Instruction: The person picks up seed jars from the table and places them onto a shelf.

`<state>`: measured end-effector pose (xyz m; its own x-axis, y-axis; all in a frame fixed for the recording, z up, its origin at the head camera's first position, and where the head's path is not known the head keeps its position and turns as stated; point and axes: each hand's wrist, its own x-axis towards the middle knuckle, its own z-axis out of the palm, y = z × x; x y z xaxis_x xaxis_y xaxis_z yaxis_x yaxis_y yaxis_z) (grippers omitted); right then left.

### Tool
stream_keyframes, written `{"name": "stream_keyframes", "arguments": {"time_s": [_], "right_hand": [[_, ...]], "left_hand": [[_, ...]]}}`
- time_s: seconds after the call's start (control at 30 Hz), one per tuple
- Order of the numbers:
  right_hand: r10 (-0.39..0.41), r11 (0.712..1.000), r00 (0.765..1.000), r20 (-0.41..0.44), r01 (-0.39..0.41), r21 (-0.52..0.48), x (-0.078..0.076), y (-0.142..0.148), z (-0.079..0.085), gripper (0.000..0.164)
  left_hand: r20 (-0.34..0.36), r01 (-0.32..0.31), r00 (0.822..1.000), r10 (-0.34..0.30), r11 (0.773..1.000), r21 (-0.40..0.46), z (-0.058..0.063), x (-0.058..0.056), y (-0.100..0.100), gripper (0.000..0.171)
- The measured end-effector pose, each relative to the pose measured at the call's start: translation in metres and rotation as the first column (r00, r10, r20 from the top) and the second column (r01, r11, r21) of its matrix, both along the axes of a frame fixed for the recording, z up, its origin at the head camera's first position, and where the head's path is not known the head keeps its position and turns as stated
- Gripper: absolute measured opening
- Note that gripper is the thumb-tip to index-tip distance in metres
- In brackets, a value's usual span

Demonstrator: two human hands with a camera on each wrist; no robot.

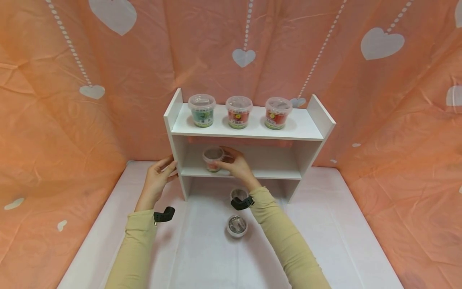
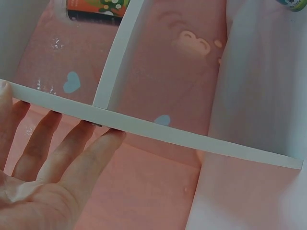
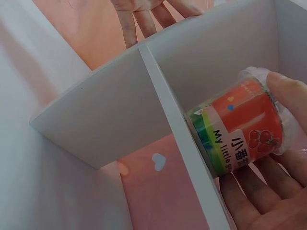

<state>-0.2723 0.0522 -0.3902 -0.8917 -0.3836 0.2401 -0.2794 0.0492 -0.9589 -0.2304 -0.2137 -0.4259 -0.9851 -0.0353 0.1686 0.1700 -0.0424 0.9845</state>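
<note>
My right hand (image 1: 236,163) grips a small lidded plastic cup (image 3: 240,124) by its sides, thumb near the lid and fingers along the opposite side. Its red label shows tomatoes and the printed words "My little". In the right wrist view the cup's base is right at the front edge of the middle shelf board (image 3: 180,134), inside the white shelf unit (image 1: 216,133). My left hand (image 1: 159,176) is at the unit's left side panel (image 2: 158,134). Its straight fingers touch the panel's outer face, with the thumb at the front edge.
Three lidded cups stand on the top board: a green one (image 1: 202,111) at left, a red one (image 1: 239,113) centrally and another red one (image 1: 278,114) at right. Before the unit, two more cups, a near one (image 1: 237,226) and a far one (image 1: 238,194), stand on the white-covered table (image 1: 202,249).
</note>
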Motion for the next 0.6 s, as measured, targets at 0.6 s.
{"name": "stream_keyframes", "arguments": {"time_s": [0.6], "right_hand": [[-0.027,0.999,1.0,0.011,0.027,-0.031,0.001,-0.016,0.0,0.061]], "left_hand": [[0.006,0.006,1.0,-0.006,1.0,-0.021,0.0,0.0,-0.001,0.056]]}}
